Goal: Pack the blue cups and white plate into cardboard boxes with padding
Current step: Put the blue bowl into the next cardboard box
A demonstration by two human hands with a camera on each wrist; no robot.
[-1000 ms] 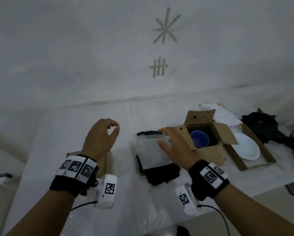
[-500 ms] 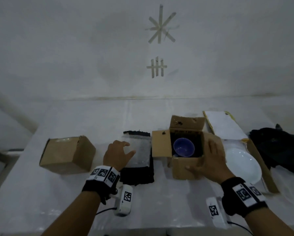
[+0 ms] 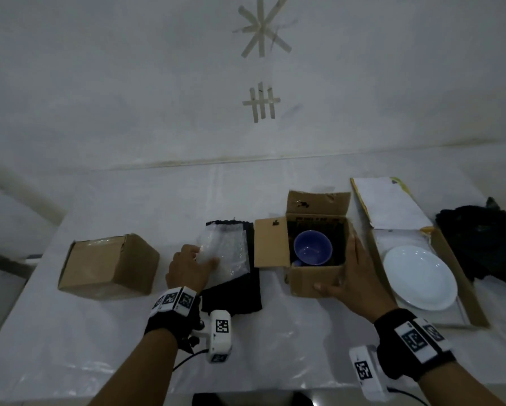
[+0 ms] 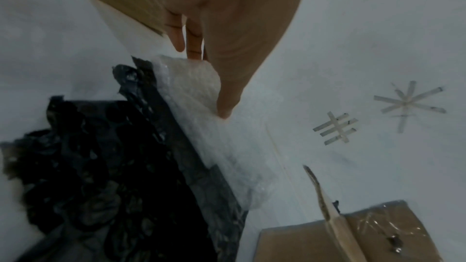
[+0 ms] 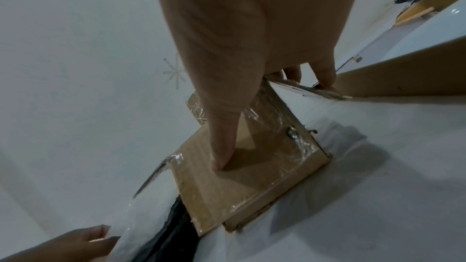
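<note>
Head: closed box point(image 3: 108, 265) far left; black heap point(image 3: 486, 244) beside plate point(image 3: 420, 276).

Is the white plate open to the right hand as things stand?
Probably yes: the white plate lies uncovered just beside the right hand, though that hand grips the open box now.

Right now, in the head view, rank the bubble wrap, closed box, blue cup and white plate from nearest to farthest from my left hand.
1. Bubble wrap: touching, pinched by the left hand.
2. Closed box: just to the hand's left.
3. Blue cup: to the right, inside the open box.
4. White plate: farthest right, beyond the open box.
</note>
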